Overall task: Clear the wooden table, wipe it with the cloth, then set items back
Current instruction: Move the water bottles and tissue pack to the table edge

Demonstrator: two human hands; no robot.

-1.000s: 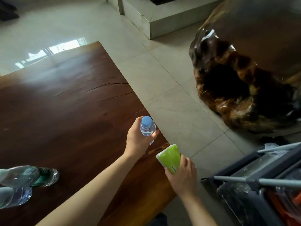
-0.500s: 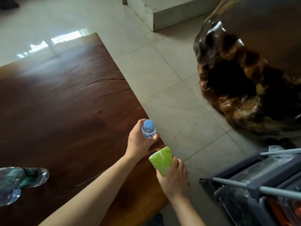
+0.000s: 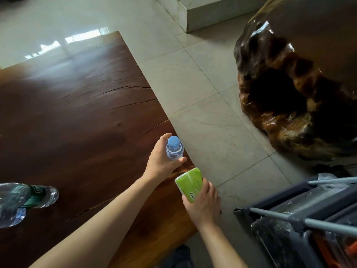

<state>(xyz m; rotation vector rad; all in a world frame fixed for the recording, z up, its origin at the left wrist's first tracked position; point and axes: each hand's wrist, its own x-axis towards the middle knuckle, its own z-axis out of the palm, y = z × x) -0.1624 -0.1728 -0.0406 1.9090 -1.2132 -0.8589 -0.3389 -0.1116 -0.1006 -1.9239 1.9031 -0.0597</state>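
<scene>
The dark wooden table (image 3: pixel 77 117) fills the left of the view. My left hand (image 3: pixel 161 161) grips a small clear water bottle with a blue cap (image 3: pixel 174 148), upright at the table's right edge. Just below it, my right hand (image 3: pixel 202 204) holds a green tissue pack (image 3: pixel 190 183) over the table's near right corner. Two clear plastic bottles (image 3: pixel 23 198), one with a green label, lie at the left edge of the table. No cloth shows in this view.
A large glossy carved wood stump (image 3: pixel 293 97) stands on the tiled floor to the right. A grey cart with metal rails (image 3: pixel 309 223) sits at the lower right. A stone step (image 3: pixel 204 14) is at the top.
Both hands have come lower and closer to the table edge with the bottle and the tissue pack. The view has shifted slightly; the bottles at the left stay put.
</scene>
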